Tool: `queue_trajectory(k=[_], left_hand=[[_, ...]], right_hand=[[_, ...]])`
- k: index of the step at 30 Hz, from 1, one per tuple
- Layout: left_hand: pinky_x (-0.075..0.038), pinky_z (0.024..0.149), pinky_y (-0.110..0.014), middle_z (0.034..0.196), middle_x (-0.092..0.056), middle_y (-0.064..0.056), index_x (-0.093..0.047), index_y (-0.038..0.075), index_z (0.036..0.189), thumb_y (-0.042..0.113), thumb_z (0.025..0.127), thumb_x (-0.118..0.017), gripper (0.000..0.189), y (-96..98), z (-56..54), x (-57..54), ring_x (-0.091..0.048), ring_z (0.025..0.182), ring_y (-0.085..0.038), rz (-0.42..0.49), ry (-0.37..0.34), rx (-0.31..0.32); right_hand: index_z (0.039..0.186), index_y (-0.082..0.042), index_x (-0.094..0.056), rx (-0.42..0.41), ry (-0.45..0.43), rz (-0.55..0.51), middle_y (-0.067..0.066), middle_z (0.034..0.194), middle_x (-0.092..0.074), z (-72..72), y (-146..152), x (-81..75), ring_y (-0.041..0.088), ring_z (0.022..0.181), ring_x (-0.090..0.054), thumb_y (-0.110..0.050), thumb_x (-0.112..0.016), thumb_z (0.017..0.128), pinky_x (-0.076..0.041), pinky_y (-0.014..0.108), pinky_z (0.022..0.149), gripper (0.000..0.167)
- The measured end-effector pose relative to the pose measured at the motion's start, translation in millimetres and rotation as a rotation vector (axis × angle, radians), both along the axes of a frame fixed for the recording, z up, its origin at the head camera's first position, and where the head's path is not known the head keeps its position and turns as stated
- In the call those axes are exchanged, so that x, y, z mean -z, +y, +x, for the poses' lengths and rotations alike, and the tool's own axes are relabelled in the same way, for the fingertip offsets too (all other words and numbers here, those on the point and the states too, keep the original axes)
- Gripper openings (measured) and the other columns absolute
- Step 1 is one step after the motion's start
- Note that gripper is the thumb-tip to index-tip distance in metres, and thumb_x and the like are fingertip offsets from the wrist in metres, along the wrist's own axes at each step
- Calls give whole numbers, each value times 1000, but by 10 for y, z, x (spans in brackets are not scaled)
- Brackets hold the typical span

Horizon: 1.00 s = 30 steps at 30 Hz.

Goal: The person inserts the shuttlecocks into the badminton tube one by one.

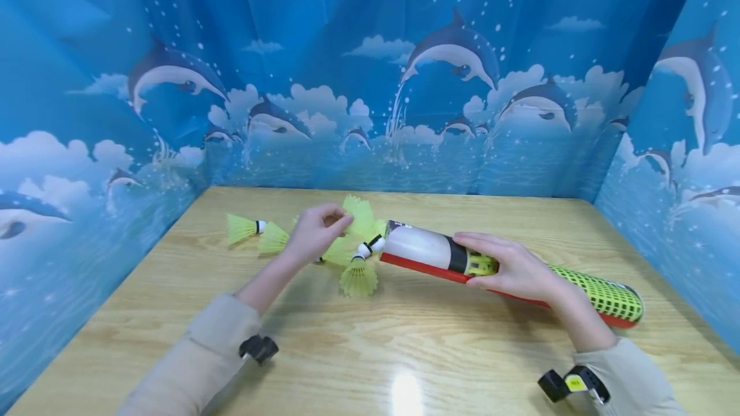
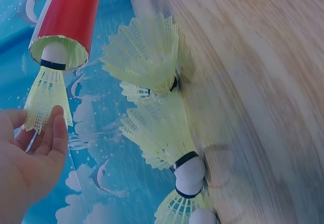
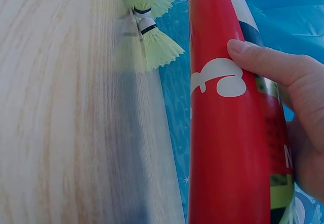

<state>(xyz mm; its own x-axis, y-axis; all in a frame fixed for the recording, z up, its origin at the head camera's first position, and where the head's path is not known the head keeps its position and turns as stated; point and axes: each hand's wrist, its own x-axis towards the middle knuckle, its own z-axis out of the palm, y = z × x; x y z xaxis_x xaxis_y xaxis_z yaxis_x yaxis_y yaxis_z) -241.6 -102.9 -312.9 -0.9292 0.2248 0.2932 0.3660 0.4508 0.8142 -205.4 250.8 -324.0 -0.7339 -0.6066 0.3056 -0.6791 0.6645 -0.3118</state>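
Observation:
My left hand (image 1: 315, 233) pinches a yellow shuttlecock (image 2: 46, 97) by its skirt. In the left wrist view this shuttlecock's white head sits inside the mouth of a red, white and green shuttlecock tube (image 1: 424, 249). My right hand (image 1: 517, 267) grips the tube around its middle, thumb on the red side in the right wrist view. The tube slants, its mouth toward the left hand. Just below that mouth, a loose shuttlecock (image 1: 359, 275) lies on the table; others lie around and behind the left hand, partly hidden by it.
Another yellow shuttlecock (image 1: 243, 228) lies at the far left of the wooden table (image 1: 347, 352), with one more (image 1: 273, 238) close to the left wrist. A blue dolphin-print curtain (image 1: 347, 69) stands behind the table and along both sides.

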Motion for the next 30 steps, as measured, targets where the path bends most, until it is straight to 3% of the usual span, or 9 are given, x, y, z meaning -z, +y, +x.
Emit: queue_trajectory(k=[12,21,30], left_hand=[[-53,70,-31,86,-67,-7,-66,2,96,18,93,-57,18,128,48,46,-65,75,-19,30,-15,-6],[-52,68,-31,88,-66,-7,-67,3,98,18,95,-50,23,125,47,74,-64,76,-16,-73,-17,55],[-50,80,-36,100,-65,-6,-68,5,104,19,93,-57,21,130,41,54,-60,91,-20,-163,-38,89]], right_hand=[[136,-15,-47,-6,3,3,12,135,-49,1,-6,15,29,115,-51,-25,-80,72,-48,41,79,73],[136,-14,-48,0,-4,-8,12,135,-49,8,-19,-5,29,115,-51,-26,-80,72,-48,42,80,72],[136,-14,-47,22,-4,2,13,135,-49,2,-31,-33,28,113,-51,-24,-80,72,-47,42,80,72]])
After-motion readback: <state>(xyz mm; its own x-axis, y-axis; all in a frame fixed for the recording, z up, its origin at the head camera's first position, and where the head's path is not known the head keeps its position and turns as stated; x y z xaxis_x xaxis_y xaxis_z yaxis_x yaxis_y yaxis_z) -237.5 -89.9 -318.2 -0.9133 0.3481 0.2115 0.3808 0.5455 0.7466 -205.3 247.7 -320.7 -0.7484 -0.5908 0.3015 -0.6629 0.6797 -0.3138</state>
